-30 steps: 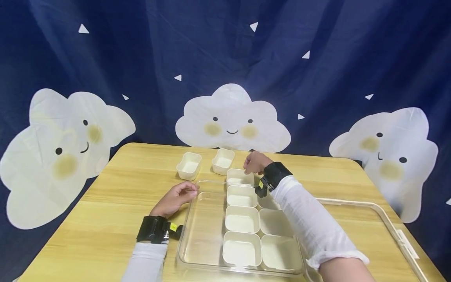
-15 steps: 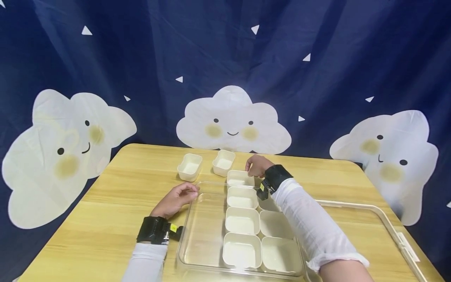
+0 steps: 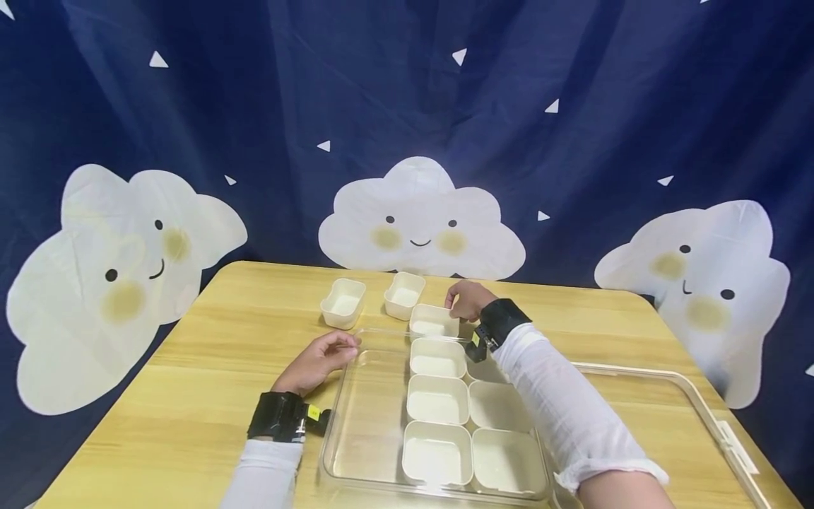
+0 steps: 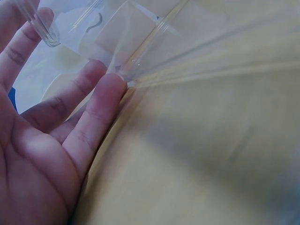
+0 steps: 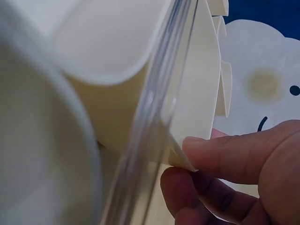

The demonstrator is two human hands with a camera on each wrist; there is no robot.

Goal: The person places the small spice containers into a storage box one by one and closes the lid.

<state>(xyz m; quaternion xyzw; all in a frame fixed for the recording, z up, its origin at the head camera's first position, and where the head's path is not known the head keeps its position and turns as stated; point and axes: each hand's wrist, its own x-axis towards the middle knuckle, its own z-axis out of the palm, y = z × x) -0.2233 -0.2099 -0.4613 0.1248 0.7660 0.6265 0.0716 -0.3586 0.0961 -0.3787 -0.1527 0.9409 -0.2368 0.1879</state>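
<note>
while the left hand [image 3: 318, 364] touches the far left corner of a big see-through box [image 3: 369, 417], the right hand [image 3: 472, 300] pinches a small cream cup [image 3: 434, 320] by its edge. the right thumb is on 1 side of the cup's rim, and the fingers are bent on the other side. this cup is just past the far wall of the box, on the outside, with its open top facing up. i can't tell if its bottom sits on the surface [image 3: 159, 417]. the left hand's fingers are loose and a bit apart, with tips touching the box.

6 more cups [image 3: 438, 400] show inside the box, in 2 lines of 3, close to each other. the right sleeve [image 3: 566, 396] is white and hides part of the farthest cup in the right line. 2 loose cups [image 3: 343, 305] stand on the surface behind the box, to the left of the pinched cup. the 1 on the right is nearer to it.

a pale frame [image 3: 636, 370] lies to the right of the box. both wrists wear black bands [image 3: 275, 415]. at the back hangs a dark blue cloth [image 3: 394, 92] with white clouds [image 3: 420, 194] on it.
</note>
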